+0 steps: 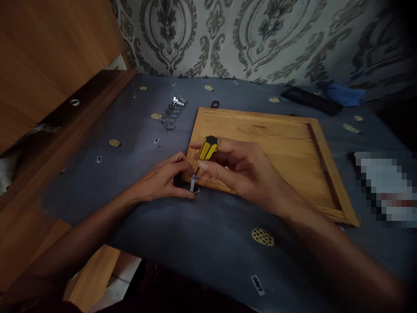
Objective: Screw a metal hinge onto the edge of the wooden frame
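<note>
Head: hands (250, 167) around screwdriver (208, 149), perhaps hinge (193, 181)

A long black case (311, 101) lies beside 1 blue cloth (345, 94) near the damask-patterned backdrop (215, 39); wooden cabinetry (58, 52) stands left.

Dim light fades to black at upper right.

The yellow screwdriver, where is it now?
Near the middle of the head view, the screwdriver is in the right hand, pointing down at the metal fitting by the wooden panel.
</note>
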Tool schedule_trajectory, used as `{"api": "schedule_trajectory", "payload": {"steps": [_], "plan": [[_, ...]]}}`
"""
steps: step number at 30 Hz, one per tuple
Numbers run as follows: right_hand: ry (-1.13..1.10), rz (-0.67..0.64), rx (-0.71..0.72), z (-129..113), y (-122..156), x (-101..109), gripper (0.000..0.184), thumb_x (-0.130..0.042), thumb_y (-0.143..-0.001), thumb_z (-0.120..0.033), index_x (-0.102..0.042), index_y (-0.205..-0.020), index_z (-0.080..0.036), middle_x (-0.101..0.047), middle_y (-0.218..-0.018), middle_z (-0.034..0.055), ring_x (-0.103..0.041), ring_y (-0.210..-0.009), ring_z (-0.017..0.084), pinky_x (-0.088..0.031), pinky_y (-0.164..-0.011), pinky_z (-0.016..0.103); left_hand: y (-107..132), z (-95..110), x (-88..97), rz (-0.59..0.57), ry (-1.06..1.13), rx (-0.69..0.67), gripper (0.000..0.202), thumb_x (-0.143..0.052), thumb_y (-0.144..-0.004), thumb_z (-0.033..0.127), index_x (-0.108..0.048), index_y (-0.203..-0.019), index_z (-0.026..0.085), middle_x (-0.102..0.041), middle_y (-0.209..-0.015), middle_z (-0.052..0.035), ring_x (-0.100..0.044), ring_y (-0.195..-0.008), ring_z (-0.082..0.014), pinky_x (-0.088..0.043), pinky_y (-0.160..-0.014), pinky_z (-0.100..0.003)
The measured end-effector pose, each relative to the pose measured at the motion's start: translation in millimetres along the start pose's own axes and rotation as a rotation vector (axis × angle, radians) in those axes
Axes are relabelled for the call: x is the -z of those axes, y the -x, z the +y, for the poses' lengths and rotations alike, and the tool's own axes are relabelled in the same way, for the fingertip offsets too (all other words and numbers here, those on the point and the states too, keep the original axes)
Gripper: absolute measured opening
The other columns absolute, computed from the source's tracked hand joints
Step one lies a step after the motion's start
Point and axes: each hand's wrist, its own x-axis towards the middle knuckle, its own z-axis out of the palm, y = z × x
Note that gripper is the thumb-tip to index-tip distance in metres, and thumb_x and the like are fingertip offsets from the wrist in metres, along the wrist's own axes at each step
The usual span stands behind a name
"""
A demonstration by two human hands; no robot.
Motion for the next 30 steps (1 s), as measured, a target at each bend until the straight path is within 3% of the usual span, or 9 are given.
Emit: {"api": "schedule_trajectory", "payload": {"steps": [2, 3, 6, 8, 12, 15, 18, 22, 30], "plan": [[0.043, -0.046, 0.012, -1, -1, 2, 0.034, -0.076, -0.091, -0.048, -0.062, -0.074, -0.022, -0.068, -0.071, -0.0022, -0.067, -0.060, 0.013, -0.053, -0.051, 0.024, 0, 0, 0.0, 0.002, -0.002, -0.001, 0.048, -0.085, -0.079, 0.054, -0.069, -0.113, 0.024, -0.058, -0.117, -0.0041, -0.059, -0.105, -0.0234, -0.053, -0.089, -0.036], [0.097, -0.008, 0.040, 1, 0, 1, 0.036, -0.076, -0.092, -0.048, -0.061, -0.071, -0.022, -0.066, -0.068, -0.0027, -0.064, -0.056, 0.012, -0.050, -0.049, 0.024, 0, 0, 0.0, 0.000, -0.010, -0.001, 0.048, -0.085, -0.079, 0.054, -0.069, -0.113, 0.024, -0.058, -0.116, -0.0040, -0.059, -0.105, -0.0236, -0.052, -0.089, -0.036], [0.299, 0.216, 0.195, 7, 3, -9, 0.047, -0.078, -0.090, -0.046, -0.049, -0.062, -0.022, -0.058, -0.060, -0.0043, -0.050, -0.047, 0.008, -0.040, -0.043, 0.025, 0, -2, -0.4, -0.004, -0.025, -0.003, 0.047, -0.083, -0.081, 0.056, -0.070, -0.112, 0.024, -0.057, -0.111, -0.0037, -0.058, -0.102, -0.0231, -0.051, -0.086, -0.035], [0.391, 0.364, 0.262, 7, 6, -16, 0.050, -0.080, -0.089, -0.044, -0.044, -0.061, -0.023, -0.054, -0.058, -0.0045, -0.049, -0.048, 0.009, -0.039, -0.044, 0.026, 1, -3, -0.7, 0.003, -0.023, -0.013, 0.047, -0.081, -0.082, 0.058, -0.070, -0.111, 0.023, -0.056, -0.108, -0.0035, -0.057, -0.099, -0.0225, -0.051, -0.085, -0.034], [0.389, 0.569, 0.237, -7, 10, -16, 0.029, -0.079, -0.091, -0.035, -0.056, -0.075, -0.025, -0.059, -0.066, -0.0046, -0.054, -0.050, 0.011, -0.044, -0.047, 0.028, 1, -2, -0.2, 0.005, 0.001, -0.023, 0.051, -0.083, -0.080, 0.058, -0.069, -0.116, 0.025, -0.056, -0.111, -0.0036, -0.057, -0.100, -0.0222, -0.050, -0.087, -0.034], [0.459, 0.545, 0.250, -11, 10, -10, 0.031, -0.079, -0.090, -0.035, -0.055, -0.075, -0.025, -0.057, -0.063, -0.0043, -0.056, -0.052, 0.013, -0.045, -0.047, 0.029, 0, 0, 0.9, 0.000, 0.024, -0.011, 0.047, -0.085, -0.079, 0.053, -0.070, -0.113, 0.024, -0.056, -0.111, -0.0031, -0.058, -0.103, -0.0225, -0.051, -0.089, -0.035], [0.529, 0.450, 0.280, 0, 9, -6, 0.038, -0.077, -0.092, -0.040, -0.050, -0.070, -0.025, -0.054, -0.059, -0.0040, -0.053, -0.051, 0.014, -0.042, -0.046, 0.030, 0, 1, 1.5, -0.004, 0.019, 0.004, 0.045, -0.085, -0.080, 0.049, -0.068, -0.113, 0.024, -0.057, -0.117, -0.0038, -0.058, -0.108, -0.0235, -0.051, -0.093, -0.037], [0.569, 0.427, 0.326, 16, 7, -7, 0.040, -0.075, -0.092, -0.039, -0.047, -0.068, -0.025, -0.055, -0.058, -0.0049, -0.048, -0.048, 0.012, -0.039, -0.044, 0.028, 0, 1, 1.2, -0.006, -0.004, 0.005, 0.047, -0.084, -0.080, 0.052, -0.068, -0.115, 0.024, -0.057, -0.116, -0.0037, -0.058, -0.106, -0.0227, -0.051, -0.093, -0.037], [0.511, 0.401, 0.238, 19, 8, -8, 0.043, -0.074, -0.093, -0.046, -0.046, -0.069, -0.024, -0.053, -0.059, -0.0047, -0.050, -0.051, 0.012, -0.037, -0.047, 0.028, -1, 3, 2.9, -0.025, -0.023, 0.016, 0.047, -0.081, -0.081, 0.059, -0.068, -0.107, 0.022, -0.054, -0.108, -0.0028, -0.055, -0.096, -0.0203, -0.048, -0.083, -0.033]]}}
